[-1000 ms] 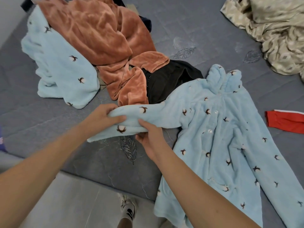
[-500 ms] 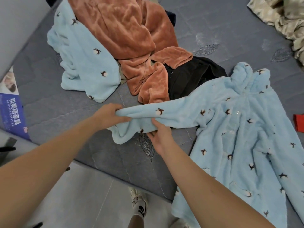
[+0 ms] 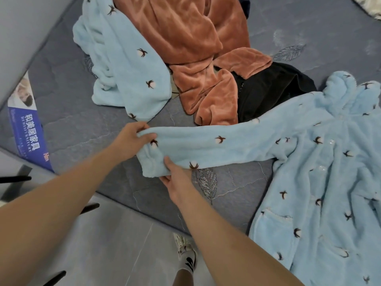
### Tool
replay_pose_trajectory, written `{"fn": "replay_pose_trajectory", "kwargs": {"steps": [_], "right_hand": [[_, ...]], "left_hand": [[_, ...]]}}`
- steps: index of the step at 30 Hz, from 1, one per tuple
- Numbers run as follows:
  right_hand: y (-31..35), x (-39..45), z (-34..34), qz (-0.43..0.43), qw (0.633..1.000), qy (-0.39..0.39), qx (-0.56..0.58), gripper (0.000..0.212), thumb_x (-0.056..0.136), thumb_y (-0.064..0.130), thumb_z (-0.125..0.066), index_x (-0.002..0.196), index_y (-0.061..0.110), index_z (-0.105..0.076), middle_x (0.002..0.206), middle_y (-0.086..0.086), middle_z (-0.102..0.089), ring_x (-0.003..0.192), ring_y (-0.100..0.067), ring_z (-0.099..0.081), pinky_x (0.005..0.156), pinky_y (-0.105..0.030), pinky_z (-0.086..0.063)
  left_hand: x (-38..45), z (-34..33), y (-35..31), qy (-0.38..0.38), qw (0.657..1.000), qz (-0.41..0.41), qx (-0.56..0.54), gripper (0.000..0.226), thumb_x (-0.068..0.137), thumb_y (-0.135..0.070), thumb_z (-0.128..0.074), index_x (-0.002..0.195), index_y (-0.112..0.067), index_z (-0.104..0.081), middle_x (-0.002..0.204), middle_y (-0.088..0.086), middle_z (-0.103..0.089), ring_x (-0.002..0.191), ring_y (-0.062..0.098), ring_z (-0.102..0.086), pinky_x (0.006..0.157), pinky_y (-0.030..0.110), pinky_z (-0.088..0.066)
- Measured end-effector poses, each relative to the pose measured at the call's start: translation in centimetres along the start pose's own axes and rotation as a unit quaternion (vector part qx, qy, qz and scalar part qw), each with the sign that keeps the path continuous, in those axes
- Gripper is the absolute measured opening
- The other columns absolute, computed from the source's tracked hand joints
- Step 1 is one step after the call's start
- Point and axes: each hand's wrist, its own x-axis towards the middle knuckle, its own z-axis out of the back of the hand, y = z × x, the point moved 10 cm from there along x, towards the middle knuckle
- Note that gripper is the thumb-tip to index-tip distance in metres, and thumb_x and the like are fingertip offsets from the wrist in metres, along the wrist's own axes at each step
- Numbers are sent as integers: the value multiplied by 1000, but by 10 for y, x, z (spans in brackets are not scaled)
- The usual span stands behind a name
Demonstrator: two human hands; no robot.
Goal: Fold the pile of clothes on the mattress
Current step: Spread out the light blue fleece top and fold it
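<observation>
Two bare hands work at the cuff end of one sleeve (image 3: pixel 206 147), which belongs to a light blue fleece robe (image 3: pixel 321 182) printed with small dark-stemmed cotton bolls. Under it all lies a grey-blue quilted mattress (image 3: pixel 86 129) stitched with leaf shapes, one leaf showing just right of the grip. Its near edge drops to a pale tiled floor (image 3: pixel 107 244), where a foot in a white sock and sandal (image 3: pixel 186 254) stands. A blue printed label (image 3: pixel 28 133) with white characters hangs on the mattress side, well left of the hands, and a plain grey wall (image 3: pixel 26 27) rises beyond that.

The left hand (image 3: pixel 129 141) reaches in from the lower left, forearm extended, and pinches the sleeve's upper edge at the cuff, thumb on top and fingers curled over the fabric. The right hand (image 3: pixel 177 182) comes in from below, thumb pressed onto the sleeve's lower edge with the fingers tucked beneath it, so it too grips the cloth. From the grip the sleeve stretches flat to the right, joining the robe's body, which is spread front-up with its collar farther away and a pocket on the near side.

Beyond the grip sits the unfolded pile: a second light blue fleece piece (image 3: pixel 123 75), a rust-brown plush garment (image 3: pixel 185 44) and a black garment (image 3: pixel 268 91) touching the sleeve's far edge.
</observation>
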Motion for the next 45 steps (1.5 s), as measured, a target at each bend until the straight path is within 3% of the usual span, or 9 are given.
{"fn": "replay_pose_trajectory", "kwargs": {"steps": [7, 14, 19, 26, 29, 33, 38, 41, 45], "right_hand": [[12, 13, 12, 36, 995, -38, 88, 50, 90, 5, -78, 135, 19, -61, 126, -3, -74, 116, -23, -71, 98, -46, -59], [59, 8, 59, 69, 988, -70, 119, 45, 90, 10, -79, 133, 14, -65, 124, -5, -75, 117, -28, -70, 97, -47, -59], [100, 0, 87, 98, 983, -31, 152, 43, 94, 15, -73, 136, 15, -63, 130, -8, -72, 122, -28, -68, 107, -49, -53], [130, -11, 131, 77, 979, -59, 178, 45, 93, 34, -75, 133, 16, -65, 124, -7, -75, 117, -28, -70, 98, -46, -59], [148, -8, 152, 86, 972, -72, 205, 45, 92, 33, -76, 132, 14, -66, 127, -9, -73, 119, -28, -69, 102, -48, -57], [169, -3, 168, 111, 968, -68, 216, 51, 88, 38, -80, 132, 14, -68, 127, -7, -73, 119, -26, -69, 106, -49, -54], [185, 3, 178, 124, 966, -52, 220, 50, 93, 35, -76, 137, 13, -65, 125, -11, -74, 117, -29, -71, 106, -52, -53], [190, 0, 180, 128, 966, -33, 224, 43, 95, 18, -72, 138, 16, -64, 128, -9, -73, 119, -29, -70, 106, -53, -54], [201, 1, 191, 134, 967, -35, 216, 53, 89, 20, -80, 139, 19, -64, 132, -5, -71, 123, -28, -67, 108, -51, -52]], "left_hand": [[12, -11, 17, -43, 997, 16, 54, 22, 100, -19, -66, 79, -19, -57, 72, -1, -57, 65, 12, -49, 55, 22, -36], [22, -24, 29, -33, 987, 67, 143, 5, 96, -22, -62, 96, -18, -65, 87, 0, -65, 87, 24, -63, 63, 34, -47], [30, -65, -41, -18, 978, -69, 198, 34, 88, -39, -64, 118, -24, -63, 110, -3, -54, 115, 24, -52, 97, 45, -46], [41, -168, -201, 3, 941, -310, 135, 12, 92, -45, -65, 92, -37, -56, 91, -5, -54, 88, 16, -52, 79, 40, -48], [52, -219, -232, 90, 943, -291, 134, 41, 88, -63, -58, 107, -27, -66, 96, -8, -59, 85, 10, -58, 78, 38, -54], [56, -265, -253, 167, 927, -275, 192, 46, 82, -71, -64, 100, -29, -65, 94, -11, -56, 80, 4, -55, 73, 28, -48], [62, -295, -245, 203, 910, -218, 289, 26, 95, -41, -67, 114, -24, -60, 96, -11, -64, 88, 12, -63, 82, 40, -55], [70, -287, -247, 161, 934, -193, 253, 5, 103, -23, -54, 99, -22, -51, 84, -3, -63, 76, 17, -62, 66, 38, -46], [88, -260, -248, 71, 961, -173, 204, 16, 97, -4, -40, 95, -20, -42, 76, 8, -64, 70, 29, -61, 66, 50, -50]]}}
